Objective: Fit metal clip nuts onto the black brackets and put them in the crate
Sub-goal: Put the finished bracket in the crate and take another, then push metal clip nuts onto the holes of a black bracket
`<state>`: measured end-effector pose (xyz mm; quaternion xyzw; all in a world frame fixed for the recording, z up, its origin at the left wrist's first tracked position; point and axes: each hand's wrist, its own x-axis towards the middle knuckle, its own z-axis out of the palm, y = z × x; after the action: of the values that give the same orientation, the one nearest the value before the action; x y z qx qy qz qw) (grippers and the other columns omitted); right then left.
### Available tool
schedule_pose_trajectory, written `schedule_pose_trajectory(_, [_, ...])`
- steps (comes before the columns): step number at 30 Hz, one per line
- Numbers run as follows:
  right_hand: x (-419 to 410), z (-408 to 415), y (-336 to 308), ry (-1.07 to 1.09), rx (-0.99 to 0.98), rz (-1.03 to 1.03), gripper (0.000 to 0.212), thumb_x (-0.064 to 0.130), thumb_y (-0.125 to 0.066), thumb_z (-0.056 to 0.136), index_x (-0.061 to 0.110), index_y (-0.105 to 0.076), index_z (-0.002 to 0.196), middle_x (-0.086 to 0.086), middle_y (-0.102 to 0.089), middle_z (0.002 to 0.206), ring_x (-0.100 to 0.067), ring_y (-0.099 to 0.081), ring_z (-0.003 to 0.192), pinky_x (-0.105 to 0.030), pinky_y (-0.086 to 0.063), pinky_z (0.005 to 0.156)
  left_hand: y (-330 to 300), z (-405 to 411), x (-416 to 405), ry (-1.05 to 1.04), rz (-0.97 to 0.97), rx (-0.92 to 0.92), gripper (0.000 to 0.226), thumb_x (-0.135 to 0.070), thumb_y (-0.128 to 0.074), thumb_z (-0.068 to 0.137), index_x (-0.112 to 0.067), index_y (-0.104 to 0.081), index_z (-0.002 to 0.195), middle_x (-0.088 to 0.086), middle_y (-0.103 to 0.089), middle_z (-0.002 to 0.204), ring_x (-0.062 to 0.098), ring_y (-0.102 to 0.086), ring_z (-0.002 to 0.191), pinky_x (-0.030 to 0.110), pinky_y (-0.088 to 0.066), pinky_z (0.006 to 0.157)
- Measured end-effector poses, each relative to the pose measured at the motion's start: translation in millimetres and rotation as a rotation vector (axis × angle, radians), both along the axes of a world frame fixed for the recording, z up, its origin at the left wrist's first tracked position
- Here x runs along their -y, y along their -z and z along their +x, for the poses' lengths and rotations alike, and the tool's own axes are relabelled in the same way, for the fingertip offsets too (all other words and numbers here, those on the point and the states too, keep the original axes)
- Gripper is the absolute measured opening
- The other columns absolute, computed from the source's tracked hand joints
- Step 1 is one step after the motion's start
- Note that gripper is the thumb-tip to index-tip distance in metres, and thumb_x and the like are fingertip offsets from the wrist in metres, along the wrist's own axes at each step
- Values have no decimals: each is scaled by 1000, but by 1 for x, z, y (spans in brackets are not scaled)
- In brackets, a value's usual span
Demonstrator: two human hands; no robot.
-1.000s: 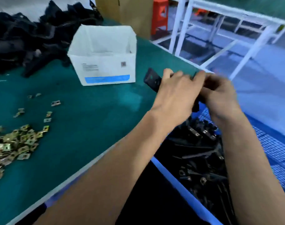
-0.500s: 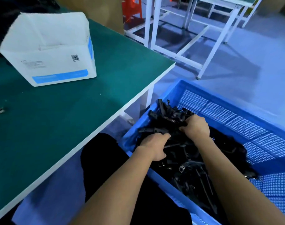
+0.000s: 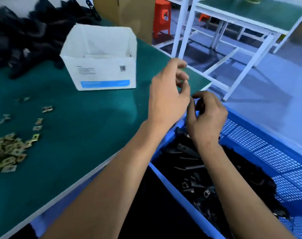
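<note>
Both hands are up over the right corner of the green-topped worktop (image 3: pixel 88 135). The left hand (image 3: pixel 167 95) is loosely open, fingers curled and apart, nothing in it as far as I can see. The right hand (image 3: pixel 207 118) sits just beside it above the blue perforated plastic crate (image 3: pixel 267 147), fingers curled round something small and dark, too blurry to say what.

The crate is partly filled with a heap of black plastic brackets (image 3: pixel 195 169), a few showing clip nuts already on. The loose brass-coloured metal clip nuts (image 3: pixel 7 152) are piled at the left edge of the worktop, a few strays near them. A white cardboard box with a blue stripe (image 3: pixel 100 61) stands open further back, and a dark pile of more black parts (image 3: pixel 21 38) lies behind it.
</note>
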<state>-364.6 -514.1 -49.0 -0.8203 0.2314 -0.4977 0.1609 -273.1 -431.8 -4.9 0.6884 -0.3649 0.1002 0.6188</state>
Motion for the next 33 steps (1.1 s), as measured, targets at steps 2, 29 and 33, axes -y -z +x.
schedule_pose_trajectory(2, [-42,30,-25,-198,91,-81,3,5,-68,89,4,-68,91,-1,-56,73,-8,-41,67,-22,-29,65,-20,24,-38,-119,-73,-18,31,-3,-60,81,-15,-61,110,-11,-68,84,3,-63,74,24,-53,72])
schedule_pose_trajectory(29, [-333,320,-71,-829,-127,-151,58,33,-80,89,11,-61,139,-3,-60,122,-12,-57,105,-20,-48,93,12,158,-439,-1000,154,-285,11,-26,-71,88,-23,-65,97,-16,-65,82,-5,-60,71,18,-52,70])
schedule_pose_trajectory(33, [-338,293,-79,-969,100,8,48,34,-82,86,2,-72,121,-4,-67,109,-8,-62,98,-15,-51,88,9,156,-430,-798,-40,-471,16,-30,-66,98,-14,-64,101,4,-73,91,19,-74,73,41,-64,75])
